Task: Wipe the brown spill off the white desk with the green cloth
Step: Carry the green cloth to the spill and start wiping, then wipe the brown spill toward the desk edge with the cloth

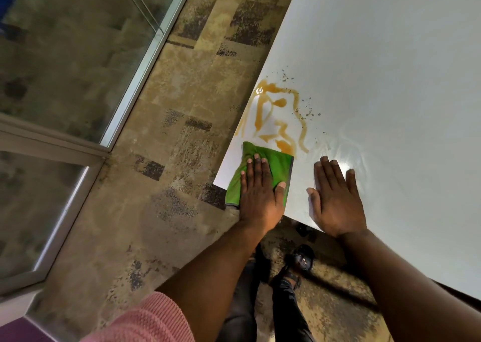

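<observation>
A brown spill (276, 117) runs in streaks and droplets across the white desk (390, 81) near its left edge. The folded green cloth (278, 163) lies on the desk's near left corner, its far edge touching the nearest streak of the spill. My left hand (259, 193) presses flat on the cloth, fingers spread over it. My right hand (335, 198) rests palm down on the bare desk to the right of the cloth, fingers apart, holding nothing.
The desk's left edge and near edge meet at a corner under the cloth. Patterned beige carpet (166, 159) lies below. A glass partition with a metal frame (135, 81) stands to the left. My legs and sandals (299, 261) show under the desk's near edge.
</observation>
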Demonstrator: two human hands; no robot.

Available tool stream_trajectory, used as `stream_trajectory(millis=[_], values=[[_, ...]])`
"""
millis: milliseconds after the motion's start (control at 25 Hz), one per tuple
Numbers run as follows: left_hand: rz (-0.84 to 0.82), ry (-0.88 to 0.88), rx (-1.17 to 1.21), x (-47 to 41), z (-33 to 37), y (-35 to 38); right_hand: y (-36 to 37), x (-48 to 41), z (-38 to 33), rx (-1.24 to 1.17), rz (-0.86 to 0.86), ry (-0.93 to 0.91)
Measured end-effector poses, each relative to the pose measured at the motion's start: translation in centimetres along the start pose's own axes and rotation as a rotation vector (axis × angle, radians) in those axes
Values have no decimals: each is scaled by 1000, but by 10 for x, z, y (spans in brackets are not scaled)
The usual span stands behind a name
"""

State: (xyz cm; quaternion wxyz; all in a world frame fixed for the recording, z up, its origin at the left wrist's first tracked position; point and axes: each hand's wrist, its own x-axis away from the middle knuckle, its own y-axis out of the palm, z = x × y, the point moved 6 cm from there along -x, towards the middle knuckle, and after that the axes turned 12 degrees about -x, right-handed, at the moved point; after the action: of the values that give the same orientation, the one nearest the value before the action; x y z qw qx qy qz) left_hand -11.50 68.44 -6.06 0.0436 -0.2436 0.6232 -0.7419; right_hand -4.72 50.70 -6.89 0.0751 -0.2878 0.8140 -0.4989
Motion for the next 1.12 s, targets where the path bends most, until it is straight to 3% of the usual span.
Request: stream_trajectory(millis=[160,360,480,680,880,1120], values=[[48,37,16,5,-25,-32,-15,-2,-44,-71,69,-74],[0,235,-202,-23,-52,-56,0,-15,-108,-102,16,-94],[-18,386,-261,-37,-66,-55,14,-22,-113,-80,-9,22],[99,524,-268,-49,-79,-63,24,-19,-117,-22,54,149],[124,586,-257,-57,-73,-75,24,-25,-120,68,76,235],[92,615,-251,-50,-83,-71,20,-12,-117,-20,66,265]])
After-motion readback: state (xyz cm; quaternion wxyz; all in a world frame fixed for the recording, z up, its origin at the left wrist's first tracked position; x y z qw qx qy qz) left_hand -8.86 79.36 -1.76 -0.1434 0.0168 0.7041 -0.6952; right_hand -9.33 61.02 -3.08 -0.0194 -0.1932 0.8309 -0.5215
